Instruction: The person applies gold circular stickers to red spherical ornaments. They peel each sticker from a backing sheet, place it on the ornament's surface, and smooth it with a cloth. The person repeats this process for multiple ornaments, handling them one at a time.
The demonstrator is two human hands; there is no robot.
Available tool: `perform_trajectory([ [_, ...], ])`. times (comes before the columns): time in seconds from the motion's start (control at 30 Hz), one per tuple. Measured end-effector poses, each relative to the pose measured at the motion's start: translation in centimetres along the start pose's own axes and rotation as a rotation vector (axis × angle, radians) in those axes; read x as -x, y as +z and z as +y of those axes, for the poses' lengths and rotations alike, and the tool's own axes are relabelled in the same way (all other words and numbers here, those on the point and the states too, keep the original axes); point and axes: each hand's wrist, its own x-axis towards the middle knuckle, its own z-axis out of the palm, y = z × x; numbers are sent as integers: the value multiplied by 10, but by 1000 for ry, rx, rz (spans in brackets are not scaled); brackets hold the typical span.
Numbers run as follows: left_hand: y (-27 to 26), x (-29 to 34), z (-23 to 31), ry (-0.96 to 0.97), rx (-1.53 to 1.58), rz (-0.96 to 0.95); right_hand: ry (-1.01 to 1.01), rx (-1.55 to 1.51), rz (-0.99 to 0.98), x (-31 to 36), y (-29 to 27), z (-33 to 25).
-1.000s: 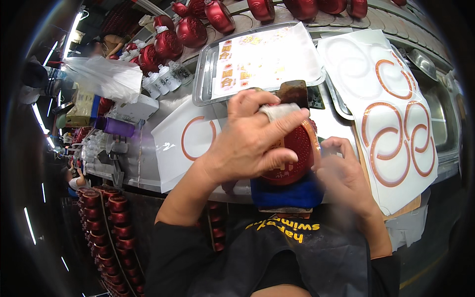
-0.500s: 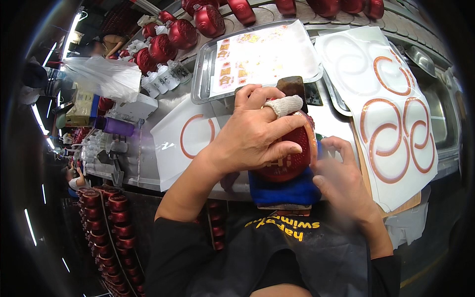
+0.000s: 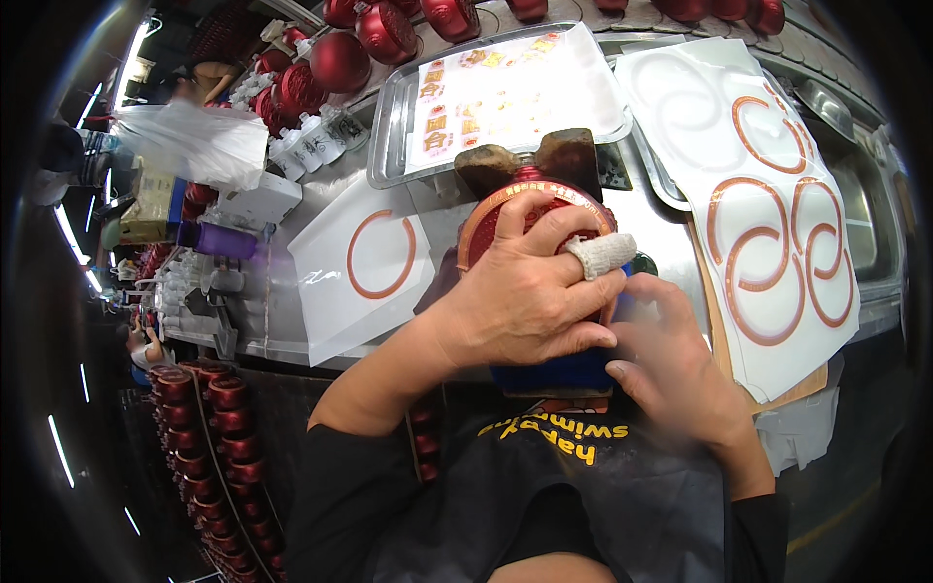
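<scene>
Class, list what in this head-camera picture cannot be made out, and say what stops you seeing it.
- Red round jar: mostly covered by the left hand; its side and base are hidden.
- Right hand: blurred, so what its fingers grip cannot be told.
- Red jars along the top edge: cut off by the picture's rim.
- Sticker sheet in the metal tray: print too small.

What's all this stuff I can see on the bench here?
Round jar: one, dark red, centre, under the hands.
Metal tray: one, silver, behind the jar, holding a printed sticker sheet.
Ring sheets: white with orange rings, one at left, larger one at right.
Red jars: several, along the far edge.
Stacked red jars: many, lower left.
Left hand: on the jar, one finger bandaged.
Right hand: beside the jar, blurred.
</scene>
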Motion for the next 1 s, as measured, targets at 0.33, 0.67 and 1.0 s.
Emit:
perform_trajectory([
  [0.33, 27, 30, 66, -167, -7, 112, -91, 178, 242, -13, -19, 22],
  [0.67, 55, 32, 77, -560, -267, 335, -191, 331, 253, -23, 7, 28],
  [1.0, 56, 37, 82, -517, -316, 339, -198, 392, 232, -16, 14, 31],
])
